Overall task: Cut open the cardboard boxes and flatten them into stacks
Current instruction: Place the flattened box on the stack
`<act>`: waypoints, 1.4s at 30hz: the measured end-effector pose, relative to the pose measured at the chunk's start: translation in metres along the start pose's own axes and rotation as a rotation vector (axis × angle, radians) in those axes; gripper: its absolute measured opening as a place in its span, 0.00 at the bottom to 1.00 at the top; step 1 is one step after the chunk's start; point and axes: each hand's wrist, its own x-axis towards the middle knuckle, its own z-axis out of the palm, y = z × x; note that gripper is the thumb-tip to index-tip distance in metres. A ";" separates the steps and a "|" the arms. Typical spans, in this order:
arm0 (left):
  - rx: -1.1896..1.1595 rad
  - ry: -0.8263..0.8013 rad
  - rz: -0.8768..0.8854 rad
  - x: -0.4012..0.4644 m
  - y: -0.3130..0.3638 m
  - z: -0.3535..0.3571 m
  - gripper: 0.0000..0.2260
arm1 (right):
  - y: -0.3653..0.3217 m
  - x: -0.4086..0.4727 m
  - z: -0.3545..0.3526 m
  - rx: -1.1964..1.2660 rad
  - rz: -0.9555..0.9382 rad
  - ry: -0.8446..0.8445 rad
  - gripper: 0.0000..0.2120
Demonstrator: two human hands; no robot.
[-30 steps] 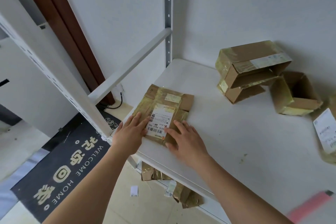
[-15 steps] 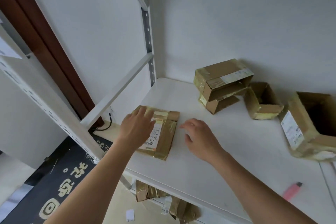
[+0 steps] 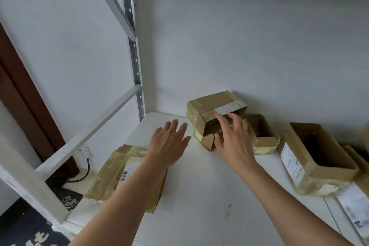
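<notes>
a: where do things stand?

b: the flattened box [image 3: 127, 173] lies at about 7 o'clock on the white shelf [image 3: 199, 205], partly under the left forearm. the left hand [image 3: 168, 144] hovers near the middle with its fingers [image 3: 175, 126] straight and spread, holding nothing. the right hand [image 3: 233, 142] is at the taped box [image 3: 215, 110] near 12 o'clock, fingers apart and lightly bent at its open mouth; i cannot tell if they touch the card yet.

a: what could go wrong?

b: my guess: that taped box sits on a smaller box [image 3: 207, 142] with loose flaps, so pulling the top one by a single flap could drag or tip both. the yellowed tape looks thick at the corners, and tearing by hand could rip the card unevenly. the flattened box also lies close to the shelf's front edge, so a forearm sweep could push it off.

a: anything you can't make out?

b: no cutter shows anywhere. the open small box [image 3: 261, 136] at 1 o'clock is partly behind the right hand. the large open box [image 3: 317, 158] at 3 o'clock has a dark inside i can't read, and more cardboard beyond it is cut off at the edge. the labels are too blurred to read.
</notes>
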 end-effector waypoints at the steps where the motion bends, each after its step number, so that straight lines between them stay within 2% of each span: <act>1: -0.006 0.013 -0.002 0.006 0.003 0.003 0.24 | 0.003 0.005 0.003 0.001 0.020 -0.003 0.26; 4: 0.002 0.057 -0.001 0.018 0.008 0.012 0.23 | 0.005 0.020 0.014 0.149 0.140 -0.033 0.27; 9: 0.014 0.078 -0.004 0.029 0.008 0.029 0.22 | -0.001 0.034 0.030 0.589 0.355 -0.128 0.26; 12: 0.021 0.088 -0.007 0.029 0.006 0.035 0.21 | -0.006 0.038 0.035 0.871 0.404 -0.192 0.25; 15: 0.026 0.079 -0.017 0.025 0.002 0.037 0.21 | -0.010 0.040 0.037 1.129 0.517 -0.150 0.23; 19: 0.017 0.068 -0.029 0.014 0.002 0.034 0.21 | -0.003 0.026 0.030 1.368 0.703 0.022 0.16; 22: -0.005 0.043 -0.039 0.001 0.006 0.025 0.20 | 0.010 0.003 0.021 1.437 0.873 0.096 0.07; 26: -0.065 -0.025 -0.054 -0.022 0.019 0.010 0.20 | 0.026 -0.042 0.001 1.555 1.056 0.048 0.14; 33: -0.132 -0.069 -0.048 -0.050 0.043 -0.028 0.20 | 0.026 -0.105 -0.041 1.727 1.147 -0.042 0.22; 35: -0.246 -0.117 -0.078 -0.059 0.053 -0.037 0.20 | 0.022 -0.121 -0.047 1.832 1.169 -0.089 0.23; 38: -0.591 -0.240 -0.204 -0.070 0.069 -0.042 0.21 | 0.018 -0.144 -0.058 1.936 1.197 -0.257 0.25; 40: -0.805 -0.332 -0.294 -0.075 0.080 -0.040 0.21 | 0.018 -0.157 -0.059 1.841 1.217 -0.354 0.26; 42: -0.820 -0.416 -0.327 -0.080 0.090 -0.033 0.20 | 0.020 -0.170 -0.053 1.628 1.191 -0.433 0.29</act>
